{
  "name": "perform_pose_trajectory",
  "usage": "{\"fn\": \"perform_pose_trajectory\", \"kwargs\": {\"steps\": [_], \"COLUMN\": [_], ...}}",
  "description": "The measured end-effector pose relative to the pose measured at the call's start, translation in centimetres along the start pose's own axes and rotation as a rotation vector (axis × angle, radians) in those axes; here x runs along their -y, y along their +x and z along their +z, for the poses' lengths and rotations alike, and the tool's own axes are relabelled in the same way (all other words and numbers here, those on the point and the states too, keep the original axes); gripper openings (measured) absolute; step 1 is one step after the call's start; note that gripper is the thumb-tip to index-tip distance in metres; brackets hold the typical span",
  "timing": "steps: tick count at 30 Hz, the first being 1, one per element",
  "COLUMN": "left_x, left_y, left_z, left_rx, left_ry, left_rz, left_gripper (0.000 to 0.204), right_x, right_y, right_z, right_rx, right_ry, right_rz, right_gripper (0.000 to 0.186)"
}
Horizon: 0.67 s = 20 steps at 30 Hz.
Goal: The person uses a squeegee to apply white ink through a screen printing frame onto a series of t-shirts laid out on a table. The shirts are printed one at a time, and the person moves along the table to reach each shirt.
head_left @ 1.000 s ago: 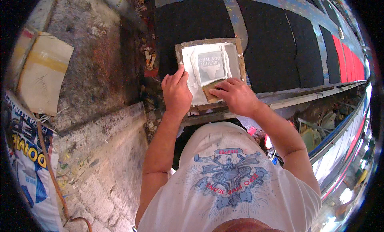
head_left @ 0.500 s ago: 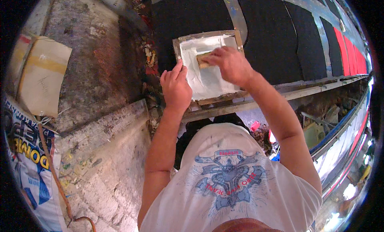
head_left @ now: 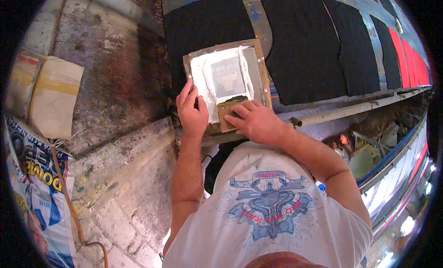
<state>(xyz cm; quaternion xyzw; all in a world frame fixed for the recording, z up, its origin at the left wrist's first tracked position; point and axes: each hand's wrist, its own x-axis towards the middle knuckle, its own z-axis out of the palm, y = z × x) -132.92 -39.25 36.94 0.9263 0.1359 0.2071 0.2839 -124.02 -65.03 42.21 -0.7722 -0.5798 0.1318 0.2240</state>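
A wooden-framed printing screen (head_left: 261,60) lies on a black cloth piece (head_left: 207,23), smeared with white ink (head_left: 200,67) around a greyish rectangle with a lettered design. My left hand (head_left: 192,114) grips the frame's left side, fingers over its edge and thumb toward the inside. In my right hand (head_left: 256,123) is a squeegee (head_left: 227,122) with a wooden handle, its blade down at the near end of the screen. The palm side of that hand and part of the squeegee are hidden.
More black cloth pieces (head_left: 304,46) and red ones (head_left: 406,60) line the long table to the right. A rail (head_left: 355,110) runs along its near edge. On the left are a stained ledge (head_left: 106,74), cardboard (head_left: 57,95), a printed banner (head_left: 44,194) and an orange-brown cord (head_left: 69,203).
My right hand has drawn the squeegee from the screen's middle to its near end, uncovering the lettered design. My left hand stays on the frame; the whole view has shifted slightly.
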Motion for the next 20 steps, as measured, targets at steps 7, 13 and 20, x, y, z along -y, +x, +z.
{"fn": "perform_pose_trajectory", "kwargs": {"steps": [7,13,20], "left_x": [-0.3,-0.3,0.2], "left_y": [-1.3,-1.6,-1.5], "left_z": [0.6,0.4,0.0], "left_rx": [-0.061,-0.022,-0.034], "left_ry": [-0.099,-0.202,-0.241], "left_rz": [-0.194,-0.366,-0.350], "left_gripper": [0.047,0.052,0.053], "right_x": [-4.5,-12.1,-15.8], "right_y": [0.9,9.9,17.1], "right_z": [-4.0,-7.4,-8.6], "right_rx": [-0.123,-0.153,0.430], "right_ry": [0.196,0.037,0.209], "right_rz": [-0.056,0.151,0.389], "right_gripper": [0.048,0.050,0.064]}}
